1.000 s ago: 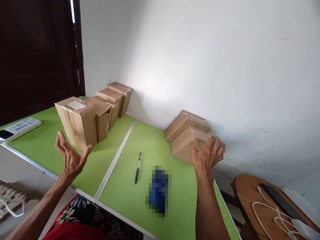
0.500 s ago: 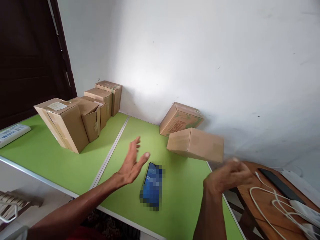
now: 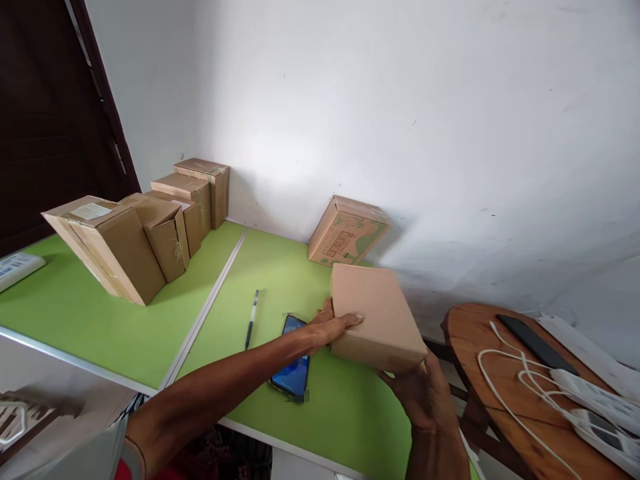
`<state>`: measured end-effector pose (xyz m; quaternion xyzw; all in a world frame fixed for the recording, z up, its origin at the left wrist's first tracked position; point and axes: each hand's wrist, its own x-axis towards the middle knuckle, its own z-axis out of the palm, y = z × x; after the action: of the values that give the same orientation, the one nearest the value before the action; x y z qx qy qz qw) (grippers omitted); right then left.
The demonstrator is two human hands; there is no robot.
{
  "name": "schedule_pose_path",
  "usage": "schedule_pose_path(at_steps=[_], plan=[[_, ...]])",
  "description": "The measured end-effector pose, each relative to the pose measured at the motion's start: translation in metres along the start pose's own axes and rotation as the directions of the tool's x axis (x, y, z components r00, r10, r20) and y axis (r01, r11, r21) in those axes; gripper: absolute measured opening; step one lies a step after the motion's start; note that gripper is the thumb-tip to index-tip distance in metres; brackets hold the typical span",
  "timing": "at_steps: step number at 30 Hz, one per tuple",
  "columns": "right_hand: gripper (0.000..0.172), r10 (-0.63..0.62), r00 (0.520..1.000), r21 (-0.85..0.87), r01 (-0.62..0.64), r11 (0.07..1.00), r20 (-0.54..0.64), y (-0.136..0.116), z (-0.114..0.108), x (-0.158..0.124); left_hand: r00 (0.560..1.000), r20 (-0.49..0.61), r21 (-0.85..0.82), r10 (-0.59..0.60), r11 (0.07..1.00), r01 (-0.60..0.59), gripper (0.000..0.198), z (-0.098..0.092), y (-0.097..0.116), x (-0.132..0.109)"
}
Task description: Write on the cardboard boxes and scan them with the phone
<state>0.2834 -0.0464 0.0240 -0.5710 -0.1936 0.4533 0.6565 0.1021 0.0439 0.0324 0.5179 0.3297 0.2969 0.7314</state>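
Observation:
Between my two hands is a plain brown cardboard box point(image 3: 373, 300), tilted over the right part of the green table point(image 3: 280, 257). My left hand point(image 3: 333, 325) grips its left side, thumb on the upper face. At the near right corner my right hand point(image 3: 423, 390) holds it from below, some fingers hidden by the box. Just behind stands a printed cardboard box point(image 3: 350, 230) with green patterns, close to the wall. Under my left forearm lies a smartphone point(image 3: 295, 377), partly covered. A pen point(image 3: 253, 319) rests left of it.
Several cardboard boxes point(image 3: 133, 250) stand in a row on the table's left side. A white power strip point(image 3: 20, 267) lies at the far left edge. To the right, a wooden table point(image 3: 505, 387) carries white cables point(image 3: 500, 393), a black slab-like device point(image 3: 537, 343) and more power strips.
My left hand has moved right, from open above the table onto the plain box. My right hand has come in under its near corner. The box has turned and come nearer; the pen is uncovered.

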Motion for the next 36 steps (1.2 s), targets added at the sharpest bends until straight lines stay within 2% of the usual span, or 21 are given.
schedule_pose_path(at_steps=[2, 4, 6, 8, 10, 12, 14, 17, 20, 24, 27, 31, 33, 36], plan=[[0.064, -0.101, 0.992, 0.037, 0.098, 0.994, 0.078, -0.004, 0.007, -0.018, 1.0, -0.017, 0.025, 0.02, 1.0, -0.019, 0.111, -0.008, 0.009, -0.023], [0.06, -0.158, 0.978, 0.069, 0.149, 0.986, 0.14, -0.004, 0.015, -0.038, 0.994, 0.026, 0.019, 0.107, 0.994, -0.108, 0.112, -0.021, 0.019, -0.05], [0.063, -0.138, 0.976, 0.063, 0.129, 0.99, 0.171, 0.002, 0.022, -0.056, 0.976, 0.09, -0.049, 0.198, 0.98, -0.194, 0.109, -0.037, 0.028, -0.08], [0.068, -0.105, 0.974, 0.024, 0.102, 0.995, 0.201, 0.012, 0.032, -0.069, 0.957, 0.085, -0.045, 0.276, 0.961, -0.273, 0.108, -0.056, 0.033, -0.11], [0.071, -0.102, 0.965, -0.011, 0.108, 0.994, 0.242, 0.022, 0.048, -0.08, 0.932, 0.023, 0.107, 0.361, 0.926, -0.362, 0.104, -0.074, 0.035, -0.137], [0.072, -0.102, 0.953, -0.027, 0.115, 0.993, 0.285, 0.031, 0.069, -0.089, 0.887, -0.05, 0.336, 0.458, 0.845, -0.417, 0.101, -0.089, 0.033, -0.162], [0.077, -0.076, 0.952, -0.039, 0.092, 0.995, 0.297, 0.039, 0.093, -0.098, 0.831, -0.109, 0.513, 0.545, 0.747, -0.423, 0.101, -0.1, 0.028, -0.184], [0.087, -0.019, 0.968, -0.077, 0.039, 0.996, 0.252, 0.053, 0.123, -0.109, 0.763, -0.19, 0.622, 0.618, 0.677, -0.394, 0.101, -0.11, 0.015, -0.212], [0.097, -0.023, 0.958, -0.088, 0.05, 0.995, 0.285, 0.068, 0.138, -0.116, 0.739, -0.284, 0.644, 0.611, 0.693, -0.324, 0.1, -0.116, 0.001, -0.234], [0.114, -0.131, 0.866, -0.147, 0.227, 0.963, 0.482, 0.079, 0.149, -0.129, 0.742, -0.392, 0.616, 0.543, 0.754, -0.226, 0.096, -0.125, -0.006, -0.255], [0.107, -0.192, 0.842, -0.216, 0.338, 0.916, 0.505, 0.075, 0.162, -0.147, 0.751, -0.421, 0.568, 0.509, 0.793, -0.219, 0.095, -0.132, -0.002, -0.263], [0.101, -0.218, 0.844, -0.126, 0.316, 0.94, 0.489, 0.066, 0.176, -0.169, 0.79, -0.472, 0.316, 0.391, 0.912, -0.263, 0.092, -0.143, 0.008, -0.262], [0.094, -0.211, 0.854, -0.104, 0.293, 0.95, 0.476, 0.064, 0.178, -0.179, 0.771, -0.533, 0.178, 0.348, 0.937, -0.3, 0.094, -0.149, 0.012, -0.258], [0.077, -0.222, 0.854, -0.121, 0.311, 0.943, 0.471, 0.062, 0.18, -0.19, 0.712, -0.629, 0.122, 0.312, 0.944, -0.305, 0.102, -0.156, 0.01, -0.253]])
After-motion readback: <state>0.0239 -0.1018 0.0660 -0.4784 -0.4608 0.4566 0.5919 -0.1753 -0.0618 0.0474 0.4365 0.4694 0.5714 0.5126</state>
